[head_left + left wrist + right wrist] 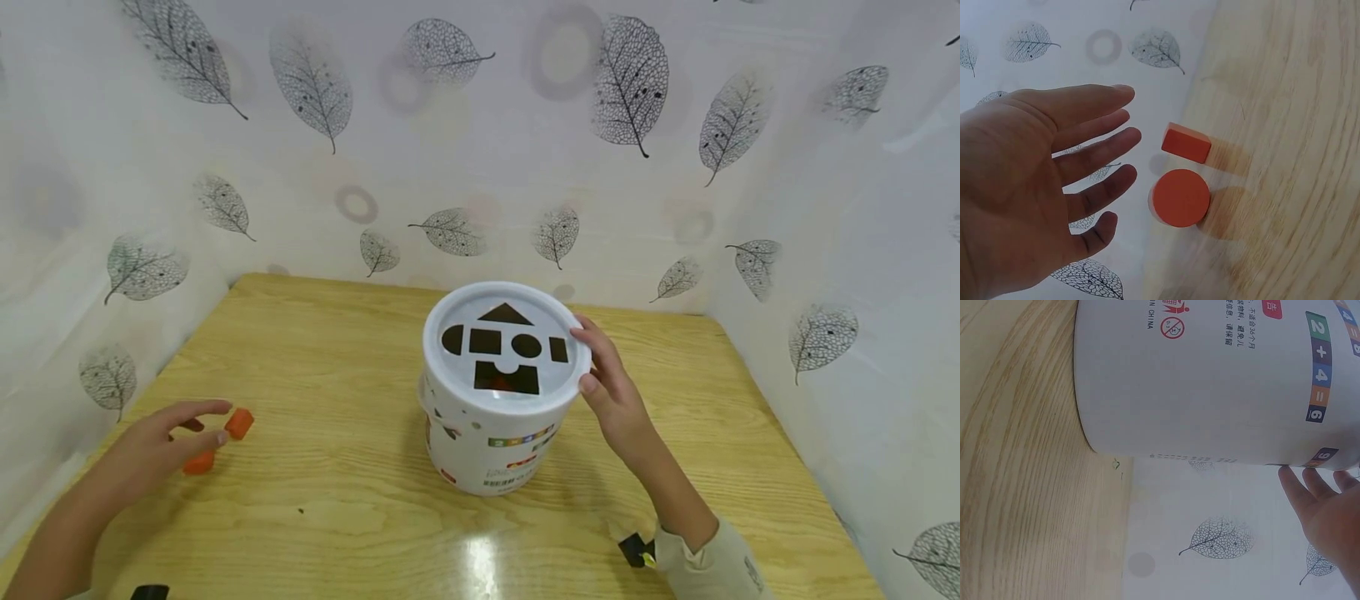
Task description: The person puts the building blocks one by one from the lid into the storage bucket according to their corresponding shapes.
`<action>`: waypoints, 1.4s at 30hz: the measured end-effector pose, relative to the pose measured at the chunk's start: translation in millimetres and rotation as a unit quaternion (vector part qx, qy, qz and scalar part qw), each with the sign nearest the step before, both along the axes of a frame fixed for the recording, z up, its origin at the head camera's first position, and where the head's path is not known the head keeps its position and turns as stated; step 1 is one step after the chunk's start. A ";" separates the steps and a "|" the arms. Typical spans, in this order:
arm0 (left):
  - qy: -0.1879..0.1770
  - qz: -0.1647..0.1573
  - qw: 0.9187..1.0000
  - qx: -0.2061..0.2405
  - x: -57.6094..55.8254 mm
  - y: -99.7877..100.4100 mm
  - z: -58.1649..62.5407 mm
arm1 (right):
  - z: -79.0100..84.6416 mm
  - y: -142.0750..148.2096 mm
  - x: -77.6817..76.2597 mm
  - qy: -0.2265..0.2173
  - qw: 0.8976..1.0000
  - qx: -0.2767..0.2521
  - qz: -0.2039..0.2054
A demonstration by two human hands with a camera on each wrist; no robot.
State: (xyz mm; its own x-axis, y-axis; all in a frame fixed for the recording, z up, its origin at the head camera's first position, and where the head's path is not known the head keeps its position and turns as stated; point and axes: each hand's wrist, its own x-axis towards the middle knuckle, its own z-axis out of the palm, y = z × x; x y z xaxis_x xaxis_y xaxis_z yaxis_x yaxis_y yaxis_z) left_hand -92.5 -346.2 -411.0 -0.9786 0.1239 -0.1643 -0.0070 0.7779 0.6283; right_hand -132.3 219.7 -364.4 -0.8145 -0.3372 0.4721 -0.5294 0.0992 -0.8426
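Note:
A white bucket (pixel 491 450) with printed sums stands upright on the table. Its white lid (pixel 457 383) has several dark cut-out shapes, among them a triangle, a circle and a square. My right hand (pixel 618 408) touches the lid's rim at the right, and its fairly straight fingers lie along the bucket's side in the right wrist view. At the table's left, my left hand (pixel 153 446) hovers with loosely spread fingers beside two orange-red blocks. One is a rectangular block (pixel 1186 142), the other a round block (pixel 1181 198). The left palm holds nothing.
A wooden table (pixel 337 350) carries everything, with leaf-printed white sheeting (pixel 480 167) around its back and sides. Near the right sleeve lies a small black object (pixel 633 550) with a yellow bit. Another dark object (pixel 150 592) shows at the bottom left edge.

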 end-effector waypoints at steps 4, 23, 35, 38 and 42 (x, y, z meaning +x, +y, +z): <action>-0.018 -0.019 1.000 0.008 -3.7 -0.5 -1.8 | -0.7 0.0 0.2 0.006 1.000 -0.001 0.001; -0.023 -0.032 0.999 -0.006 -15.7 1.8 -4.5 | 0.2 -0.6 0.2 0.016 1.000 0.001 -0.003; -0.033 -0.033 0.999 -0.019 -23.2 0.5 -9.2 | -0.6 -0.2 -0.2 0.013 1.000 0.002 -0.001; -0.039 -0.034 0.999 -0.015 -24.4 1.1 -9.8 | -0.6 -0.4 -0.3 0.020 1.000 -0.002 0.000; -0.044 -0.033 0.998 -0.013 -25.7 2.5 -10.0 | -0.7 0.0 -0.4 0.020 1.000 -0.006 0.001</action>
State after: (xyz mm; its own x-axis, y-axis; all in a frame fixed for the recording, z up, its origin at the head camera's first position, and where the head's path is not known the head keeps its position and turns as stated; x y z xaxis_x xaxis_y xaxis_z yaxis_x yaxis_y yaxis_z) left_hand -118.2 -343.7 -421.0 -0.9500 0.1818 -0.2537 -0.0103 0.7941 0.6077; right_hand -132.8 219.6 -365.1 -0.7944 -0.3340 0.5073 -0.5622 0.0881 -0.8223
